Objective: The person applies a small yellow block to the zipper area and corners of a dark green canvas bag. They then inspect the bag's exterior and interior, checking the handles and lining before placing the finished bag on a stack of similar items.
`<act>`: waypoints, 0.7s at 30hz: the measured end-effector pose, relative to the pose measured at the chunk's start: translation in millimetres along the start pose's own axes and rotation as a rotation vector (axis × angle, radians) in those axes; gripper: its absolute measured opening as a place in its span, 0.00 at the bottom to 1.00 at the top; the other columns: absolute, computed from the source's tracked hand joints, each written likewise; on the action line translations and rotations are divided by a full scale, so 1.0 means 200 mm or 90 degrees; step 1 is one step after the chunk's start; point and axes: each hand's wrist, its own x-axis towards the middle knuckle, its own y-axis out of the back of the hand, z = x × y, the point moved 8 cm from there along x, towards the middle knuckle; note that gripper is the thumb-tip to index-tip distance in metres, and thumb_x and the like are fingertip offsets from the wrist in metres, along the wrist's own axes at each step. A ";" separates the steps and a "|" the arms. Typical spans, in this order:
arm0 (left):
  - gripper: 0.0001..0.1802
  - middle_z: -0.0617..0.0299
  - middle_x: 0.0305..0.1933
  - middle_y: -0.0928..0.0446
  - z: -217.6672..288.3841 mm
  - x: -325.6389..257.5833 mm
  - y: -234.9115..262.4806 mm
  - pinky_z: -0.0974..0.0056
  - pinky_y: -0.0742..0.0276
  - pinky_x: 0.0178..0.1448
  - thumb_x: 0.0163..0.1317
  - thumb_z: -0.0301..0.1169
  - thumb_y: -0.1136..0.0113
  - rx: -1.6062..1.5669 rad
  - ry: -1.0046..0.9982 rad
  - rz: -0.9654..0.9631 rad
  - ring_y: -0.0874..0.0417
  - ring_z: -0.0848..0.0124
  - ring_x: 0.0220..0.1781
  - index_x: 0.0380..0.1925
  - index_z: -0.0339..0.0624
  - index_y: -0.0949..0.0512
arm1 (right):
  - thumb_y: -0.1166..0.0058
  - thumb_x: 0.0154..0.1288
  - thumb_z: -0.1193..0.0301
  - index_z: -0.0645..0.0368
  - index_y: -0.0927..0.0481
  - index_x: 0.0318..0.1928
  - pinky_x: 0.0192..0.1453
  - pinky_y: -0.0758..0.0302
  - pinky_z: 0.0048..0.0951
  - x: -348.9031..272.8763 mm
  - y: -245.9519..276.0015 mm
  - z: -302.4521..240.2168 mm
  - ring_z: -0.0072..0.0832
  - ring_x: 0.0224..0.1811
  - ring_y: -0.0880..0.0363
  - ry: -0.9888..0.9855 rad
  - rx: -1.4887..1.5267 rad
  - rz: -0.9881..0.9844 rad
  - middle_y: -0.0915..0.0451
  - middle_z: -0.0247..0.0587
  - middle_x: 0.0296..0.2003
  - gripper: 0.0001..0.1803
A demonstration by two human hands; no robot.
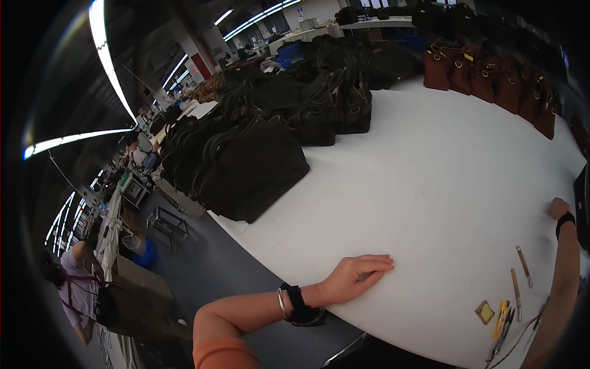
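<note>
At the far left edge of the white table, a soft black handbag with curved handles lies on its side, more dark bags stacked behind it. The left hand lies flat, palm down, on the smooth tabletop, fingers extended and close together, holding nothing, well apart from the bag. Further right lie slim wooden-handled tools and a small yellow square. The right hand rests curled at the table's right edge; whether it grips anything cannot be told. Brown leather bags stand upright along the far rim.
</note>
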 end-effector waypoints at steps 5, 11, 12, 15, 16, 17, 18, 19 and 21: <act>0.14 0.59 0.50 0.19 -0.23 -0.23 0.50 0.68 0.22 0.54 0.72 0.27 0.43 -0.140 0.087 0.473 0.21 0.73 0.52 0.54 0.35 0.21 | 0.41 0.53 0.61 0.48 0.17 0.54 0.60 0.24 0.49 -0.20 0.09 -0.36 0.45 0.57 0.20 0.138 0.031 0.006 0.19 0.43 0.56 0.24; 0.34 0.50 0.56 0.33 -0.42 -0.98 1.32 0.58 0.29 0.60 0.61 0.45 0.29 0.161 0.199 1.068 0.28 0.61 0.52 0.56 0.34 0.33 | 0.43 0.49 0.63 0.55 0.16 0.50 0.54 0.20 0.43 -0.43 0.07 -0.47 0.48 0.51 0.17 0.309 0.080 0.060 0.16 0.50 0.45 0.25; 0.34 0.49 0.55 0.32 -0.44 -0.97 1.38 0.57 0.28 0.59 0.61 0.46 0.29 0.179 0.212 1.017 0.27 0.61 0.52 0.55 0.34 0.33 | 0.43 0.50 0.63 0.56 0.17 0.52 0.55 0.21 0.43 -0.46 0.07 -0.53 0.48 0.52 0.18 0.352 0.088 0.060 0.16 0.50 0.47 0.26; 0.33 0.44 0.45 0.22 -0.56 -0.92 1.53 0.53 0.24 0.53 0.62 0.51 0.33 0.235 0.228 0.872 0.19 0.53 0.47 0.51 0.31 0.29 | 0.44 0.55 0.63 0.57 0.20 0.58 0.61 0.24 0.41 -0.72 0.17 -0.65 0.49 0.57 0.21 0.443 0.148 0.071 0.19 0.53 0.54 0.28; 0.33 0.43 0.46 0.21 -0.55 -0.90 1.56 0.54 0.24 0.54 0.63 0.51 0.34 0.266 0.253 0.845 0.18 0.54 0.50 0.52 0.30 0.28 | 0.44 0.57 0.63 0.58 0.22 0.61 0.64 0.26 0.39 -0.85 0.22 -0.73 0.49 0.60 0.23 0.453 0.198 0.074 0.21 0.55 0.58 0.30; 0.33 0.41 0.48 0.20 -0.55 -0.84 1.58 0.56 0.24 0.56 0.64 0.51 0.35 0.290 0.272 0.814 0.18 0.54 0.53 0.53 0.30 0.28 | 0.44 0.60 0.62 0.58 0.25 0.64 0.67 0.29 0.39 -0.95 0.26 -0.77 0.48 0.64 0.26 0.475 0.206 0.072 0.25 0.55 0.62 0.31; 0.33 0.40 0.49 0.19 -0.55 -0.80 1.58 0.57 0.23 0.57 0.65 0.51 0.36 0.316 0.291 0.782 0.17 0.55 0.56 0.54 0.29 0.27 | 0.45 0.62 0.62 0.58 0.27 0.67 0.70 0.31 0.38 -1.05 0.29 -0.82 0.48 0.67 0.29 0.500 0.216 0.069 0.28 0.55 0.65 0.32; 0.30 0.40 0.32 0.19 -0.50 -0.83 1.62 0.50 0.22 0.48 0.67 0.52 0.39 0.448 0.227 0.846 0.17 0.40 0.42 0.40 0.28 0.25 | 0.45 0.65 0.63 0.57 0.29 0.68 0.72 0.33 0.38 -1.20 0.34 -0.89 0.48 0.69 0.31 0.545 0.228 0.096 0.29 0.56 0.67 0.31; 0.27 0.42 0.29 0.19 -0.55 -0.84 1.68 0.50 0.21 0.43 0.69 0.49 0.40 0.420 0.277 0.768 0.15 0.43 0.37 0.36 0.28 0.25 | 0.47 0.69 0.63 0.56 0.31 0.70 0.75 0.37 0.39 -1.50 0.40 -0.99 0.48 0.72 0.36 0.609 0.242 0.131 0.32 0.55 0.69 0.30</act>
